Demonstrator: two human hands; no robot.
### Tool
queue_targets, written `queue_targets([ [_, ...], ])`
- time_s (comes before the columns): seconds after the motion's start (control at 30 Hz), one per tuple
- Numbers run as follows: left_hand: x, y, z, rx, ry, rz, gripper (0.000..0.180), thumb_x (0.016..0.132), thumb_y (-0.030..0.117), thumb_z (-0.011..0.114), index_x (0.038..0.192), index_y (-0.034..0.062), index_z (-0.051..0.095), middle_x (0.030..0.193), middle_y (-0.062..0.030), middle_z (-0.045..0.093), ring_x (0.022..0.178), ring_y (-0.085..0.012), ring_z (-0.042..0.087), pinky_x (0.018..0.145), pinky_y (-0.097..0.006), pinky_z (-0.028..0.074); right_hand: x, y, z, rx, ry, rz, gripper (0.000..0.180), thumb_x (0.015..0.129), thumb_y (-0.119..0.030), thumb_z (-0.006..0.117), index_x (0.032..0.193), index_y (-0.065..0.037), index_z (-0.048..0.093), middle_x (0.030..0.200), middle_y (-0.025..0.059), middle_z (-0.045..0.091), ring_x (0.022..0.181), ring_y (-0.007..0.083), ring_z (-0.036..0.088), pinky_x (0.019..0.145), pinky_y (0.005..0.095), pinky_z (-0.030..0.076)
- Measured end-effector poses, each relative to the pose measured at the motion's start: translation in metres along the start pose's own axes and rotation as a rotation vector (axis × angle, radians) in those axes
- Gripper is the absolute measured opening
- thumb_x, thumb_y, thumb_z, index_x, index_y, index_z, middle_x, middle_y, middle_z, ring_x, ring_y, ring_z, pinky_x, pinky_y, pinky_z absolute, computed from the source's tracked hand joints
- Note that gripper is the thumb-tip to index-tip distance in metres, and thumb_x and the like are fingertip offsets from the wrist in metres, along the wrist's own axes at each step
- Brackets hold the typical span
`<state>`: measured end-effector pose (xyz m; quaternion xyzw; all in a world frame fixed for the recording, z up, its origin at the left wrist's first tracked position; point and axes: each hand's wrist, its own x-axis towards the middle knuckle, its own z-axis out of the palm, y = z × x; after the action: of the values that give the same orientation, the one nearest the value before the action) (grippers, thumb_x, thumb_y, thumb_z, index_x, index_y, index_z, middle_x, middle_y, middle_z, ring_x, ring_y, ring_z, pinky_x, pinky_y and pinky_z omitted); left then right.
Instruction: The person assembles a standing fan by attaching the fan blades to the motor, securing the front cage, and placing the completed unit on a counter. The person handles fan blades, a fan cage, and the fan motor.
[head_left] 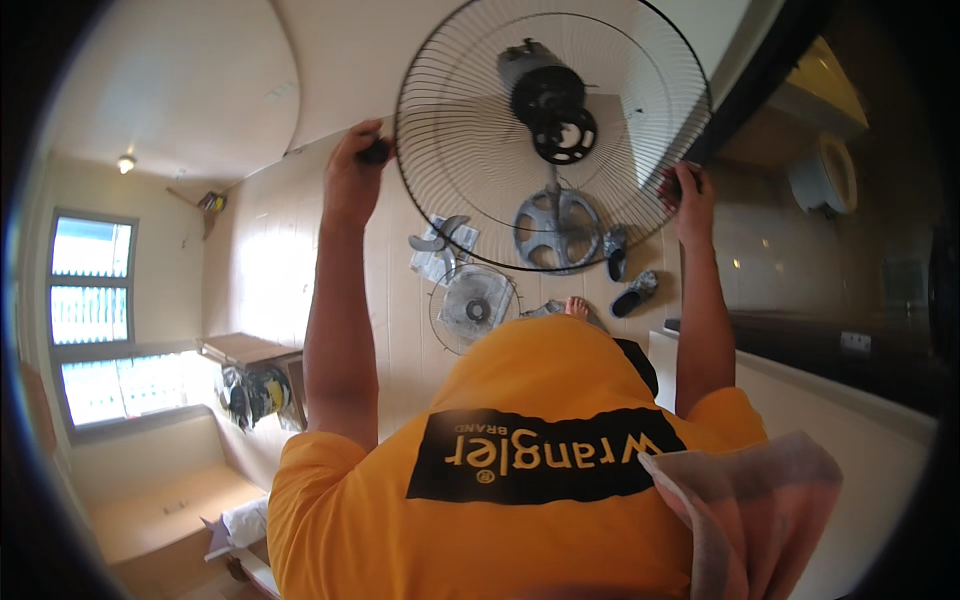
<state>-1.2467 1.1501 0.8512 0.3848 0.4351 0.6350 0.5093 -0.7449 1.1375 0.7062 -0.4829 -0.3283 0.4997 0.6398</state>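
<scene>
A large round wire fan grille (470, 215) hangs in front of me, its black rim reaching from one hand to the other. My right hand (692, 205) is closed at the grille's right edge. Beside the left edge, my left hand (352, 175) is closed around a small dark thing (374, 151) that I cannot make out; whether it touches the rim is unclear. Through the wires show a fan motor (540, 85) with a black round front plate and, below it, a grey spoked fan base (530, 250) on the floor.
Grey fan blades (432, 242) lie on paper on the tiled floor, near a second round grille (436, 325). Dark slippers (634, 295) lie beside the base. A wooden cabinet (250, 347) stands left. Rightward, past a low wall (800, 400), is a toilet (830, 175).
</scene>
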Motion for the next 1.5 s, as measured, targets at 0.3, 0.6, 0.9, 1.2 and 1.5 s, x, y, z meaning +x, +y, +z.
queue_targets([
  [0.3, -0.028, -0.032, 0.018, 0.793, -0.189, 0.107, 0.051, 0.105, 0.038, 0.059, 0.133, -0.004, 0.065, 0.1, -0.0083, 0.071, 0.081, -0.0083, 0.057, 0.075, -0.025, 0.045, 0.027, 0.008, 0.013, -0.001, -0.043, -0.063, 0.024, 0.103, -0.023, 0.065, 0.111, 0.0, 0.063, 0.096, 0.0105, 0.072, 0.071, 0.015, 0.068, 0.047, 0.0265, 0.046],
  [0.6, -0.016, -0.042, 0.028, 1.174, -0.119, 0.269, 0.032, 0.105, 0.018, 0.053, 0.126, -0.0023, 0.066, 0.099, -0.0124, 0.077, 0.091, -0.0234, 0.074, 0.086, -0.033, 0.054, 0.059, 0.019, 0.018, -0.023, -0.06, -0.088, 0.031, 0.103, -0.03, 0.067, 0.115, -0.002, 0.062, 0.095, 0.008, 0.071, 0.072, 0.0134, 0.067, 0.048, 0.0251, 0.047],
  [0.9, -0.008, -0.052, 0.036, 1.112, -0.062, 0.348, 0.033, 0.107, 0.016, 0.047, 0.132, 0.0038, 0.064, 0.097, -0.0121, 0.077, 0.09, -0.0263, 0.074, 0.083, -0.036, 0.055, 0.073, 0.04, 0.025, -0.124, 0.027, -0.042, 0.034, 0.099, -0.034, 0.073, 0.113, -0.004, 0.064, 0.092, 0.0058, 0.068, 0.068, 0.0125, 0.066, 0.052, 0.0271, 0.054],
  [1.2, 0.016, -0.052, 0.027, 1.117, -0.146, 0.551, 0.031, 0.107, 0.014, 0.047, 0.13, 0.0049, 0.065, 0.095, -0.0118, 0.077, 0.087, -0.0293, 0.075, 0.078, -0.04, 0.056, 0.06, 0.04, 0.036, -0.266, 0.174, 0.0, 0.028, 0.096, -0.028, 0.076, 0.107, -0.004, 0.066, 0.087, 0.0058, 0.068, 0.06, 0.013, 0.065, 0.05, 0.0276, 0.055],
  [1.5, 0.013, -0.049, 0.026, 1.14, -0.185, 0.6, 0.029, 0.106, 0.012, 0.048, 0.128, 0.0033, 0.065, 0.094, -0.0131, 0.077, 0.086, -0.0301, 0.075, 0.078, -0.04, 0.058, 0.057, 0.042, 0.036, -0.209, 0.218, -0.1, 0.023, 0.095, -0.022, 0.077, 0.099, -0.003, 0.063, 0.071, 0.0039, 0.064, 0.05, 0.0126, 0.063, 0.042, 0.0271, 0.05],
])
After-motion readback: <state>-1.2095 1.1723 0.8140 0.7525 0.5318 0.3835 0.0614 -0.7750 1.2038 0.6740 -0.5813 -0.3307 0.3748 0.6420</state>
